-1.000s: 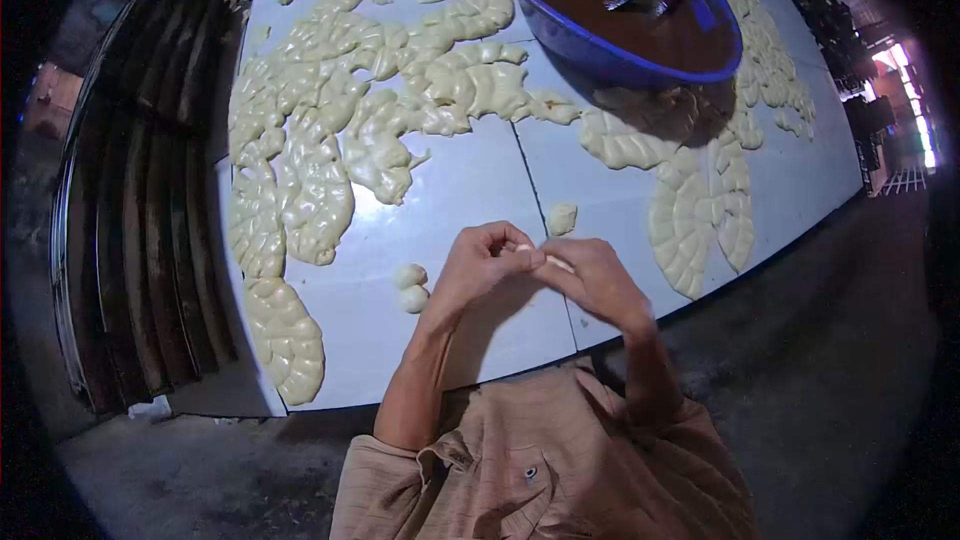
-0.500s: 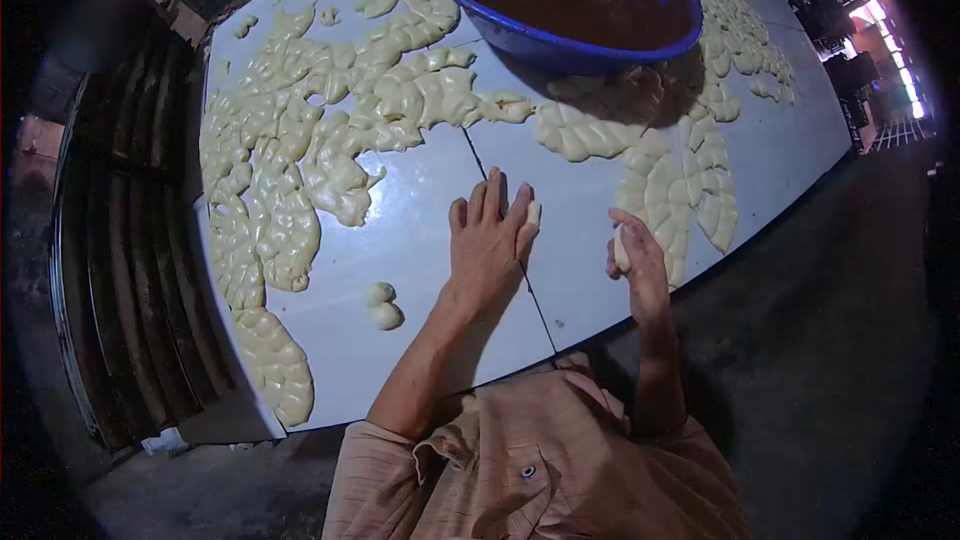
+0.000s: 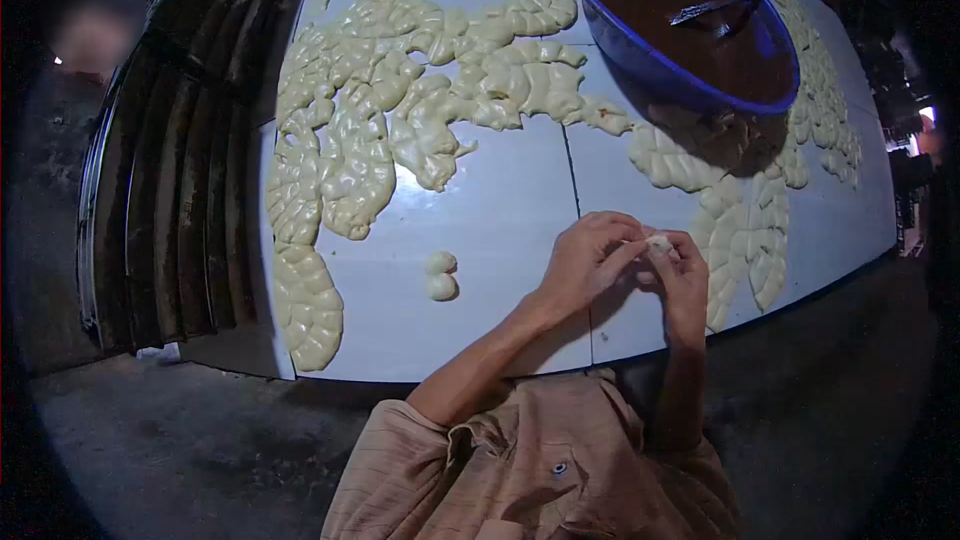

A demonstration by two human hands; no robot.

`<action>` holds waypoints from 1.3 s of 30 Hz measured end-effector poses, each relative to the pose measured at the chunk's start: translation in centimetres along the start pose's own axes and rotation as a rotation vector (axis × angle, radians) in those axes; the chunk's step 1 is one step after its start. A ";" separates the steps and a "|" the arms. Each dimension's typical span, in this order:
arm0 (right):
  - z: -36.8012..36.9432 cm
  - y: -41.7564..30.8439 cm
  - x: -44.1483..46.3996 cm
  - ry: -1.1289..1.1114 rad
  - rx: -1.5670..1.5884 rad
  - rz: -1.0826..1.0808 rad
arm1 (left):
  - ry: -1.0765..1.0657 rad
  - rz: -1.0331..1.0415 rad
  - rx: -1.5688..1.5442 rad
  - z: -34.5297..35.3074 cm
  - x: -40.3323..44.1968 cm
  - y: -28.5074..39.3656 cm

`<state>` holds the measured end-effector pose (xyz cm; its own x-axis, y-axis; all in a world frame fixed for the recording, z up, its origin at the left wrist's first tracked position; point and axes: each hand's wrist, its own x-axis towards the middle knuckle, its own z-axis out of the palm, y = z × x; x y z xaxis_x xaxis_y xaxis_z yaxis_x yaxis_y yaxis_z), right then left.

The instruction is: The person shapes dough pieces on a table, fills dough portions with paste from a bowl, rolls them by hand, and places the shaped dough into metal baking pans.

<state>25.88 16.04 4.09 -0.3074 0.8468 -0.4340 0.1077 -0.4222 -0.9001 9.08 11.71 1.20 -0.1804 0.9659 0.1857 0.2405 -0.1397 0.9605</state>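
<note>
My left hand (image 3: 595, 255) and my right hand (image 3: 686, 285) meet above the near part of the table. Between them is a small pale piece of dough (image 3: 658, 243). My right hand grips it with curled fingers, and the left thumb and fingers pinch at its left side, partly hiding it. To the left, two small dough balls (image 3: 442, 286) rest touching each other on the white table top (image 3: 400, 330). Flattened, glossy dough pieces (image 3: 735, 230) lie joined together just beyond my right hand.
A blue basin (image 3: 690, 90) of brown filling, with a utensil (image 3: 722, 8) in it, stands at the far right. Joined dough pieces (image 3: 350, 150) cover much of the table's left and far side. Dark stacked trays (image 3: 170, 200) stand at the left, near a person (image 3: 95, 40).
My left hand has lifted from the table and come against my right hand at the dough piece. The view has turned, shifting the table rightward in the picture.
</note>
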 end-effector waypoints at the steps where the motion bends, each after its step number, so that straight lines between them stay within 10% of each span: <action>1: 0.3 0.2 0.3 0.072 -0.135 -0.192 | 0.007 -0.004 0.015 -0.1 0.3 0.1; 3: 0.6 1.2 1.4 0.220 -0.400 -0.578 | 0.109 -0.026 -0.046 0.5 0.8 0.7; 13: 1.9 -6.0 1.5 -0.274 0.705 -0.177 | 0.212 0.196 -0.397 5.4 4.4 0.9; 19: -1.6 -13.1 10.2 -0.184 0.243 -0.491 | 0.097 -0.198 -0.573 5.2 5.1 1.1; 27: -3.8 -18.4 25.6 -0.290 -1.368 -0.420 | 0.124 -0.453 -0.354 -1.3 4.0 1.0; 34: -3.5 -17.3 27.8 -0.471 -0.957 -0.122 | 0.101 -0.540 -0.304 -2.6 3.0 1.3; 39: -2.5 -16.7 27.9 -0.508 -1.340 -0.407 | 0.013 -0.536 -0.327 -2.1 3.3 1.9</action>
<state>17.90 47.47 6.90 -0.7873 0.5114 -0.3445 0.6166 0.6521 -0.4411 6.97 14.18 4.02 -0.2074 0.9178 -0.3386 -0.1904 0.3016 0.9342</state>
